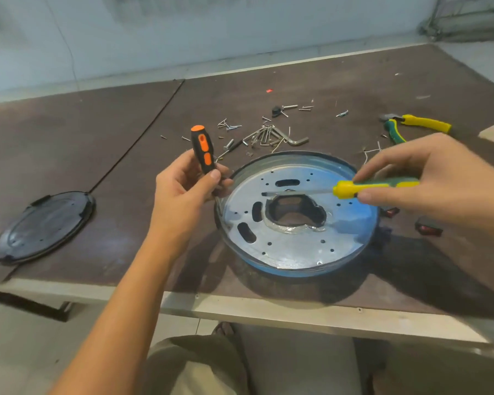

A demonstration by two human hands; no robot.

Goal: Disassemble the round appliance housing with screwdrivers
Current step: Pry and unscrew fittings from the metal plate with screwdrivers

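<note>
Workshop: we sit at a worn plywood workbench against a bare wall, with loose screws, a hex key set and yellow-green pliers scattered across it.

I see the round housing lying flat on the table, right of centre in the frame and near the table's front edge. My left hand sits just left of the housing, holding one screwdriver upright. My right hand is at the right, above the housing's far right rim, holding a second screwdriver level, its tip over the middle of the housing. Behind the housing lies a scatter of hex keys and screws. Pliers lie at upper right. A detached round cover lies flat at far left.
</note>
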